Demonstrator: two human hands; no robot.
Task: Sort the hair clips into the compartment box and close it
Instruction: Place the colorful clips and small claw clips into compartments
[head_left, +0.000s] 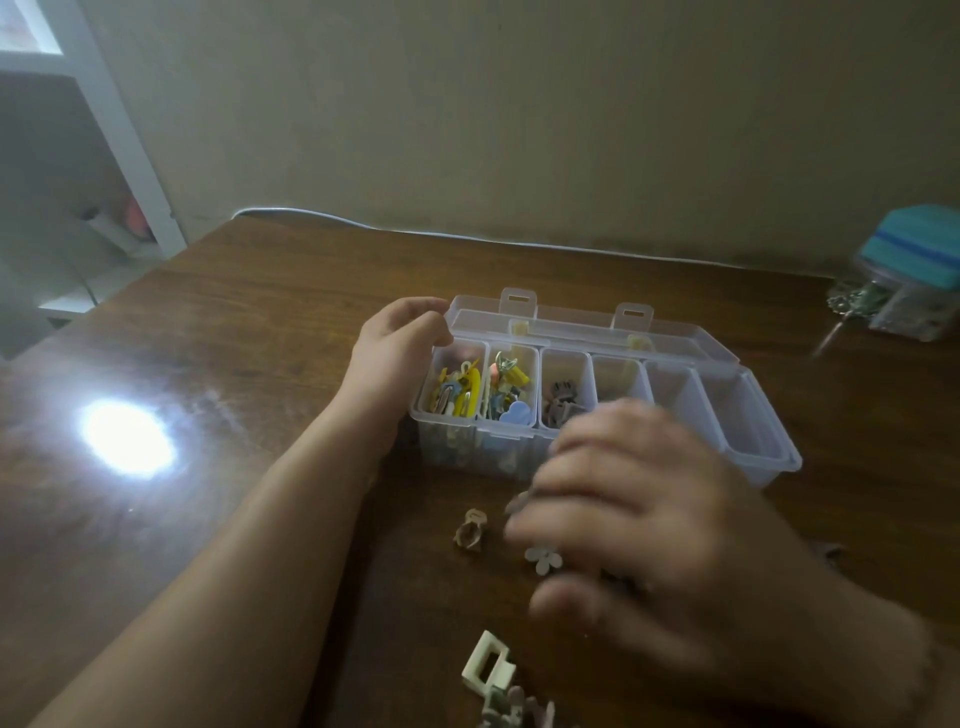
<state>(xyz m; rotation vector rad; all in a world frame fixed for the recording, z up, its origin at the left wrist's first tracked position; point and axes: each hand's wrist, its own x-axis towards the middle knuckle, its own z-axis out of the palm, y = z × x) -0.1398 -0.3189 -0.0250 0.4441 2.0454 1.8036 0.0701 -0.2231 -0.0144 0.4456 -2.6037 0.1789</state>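
Observation:
A clear plastic compartment box (763, 452) stands open on the wooden table, its lid laid back behind it. The two left compartments hold colourful clips (462, 395), the third holds brownish clips (563, 402), and the right ones look empty. My left hand (397, 345) rests curled against the box's left end. My right hand (649, 525) is blurred, palm down, hovering over loose clips in front of the box; whether it holds one is hidden. Loose on the table lie a beige claw clip (470, 530), a white flower clip (543, 558) and a cream square clip (485, 662).
A pile of more clips (511, 709) lies at the near edge. A teal-lidded jar (909, 275) with metal items stands at the back right. A white cable (415, 234) runs along the wall. A bright light glare (127, 436) marks the table's left.

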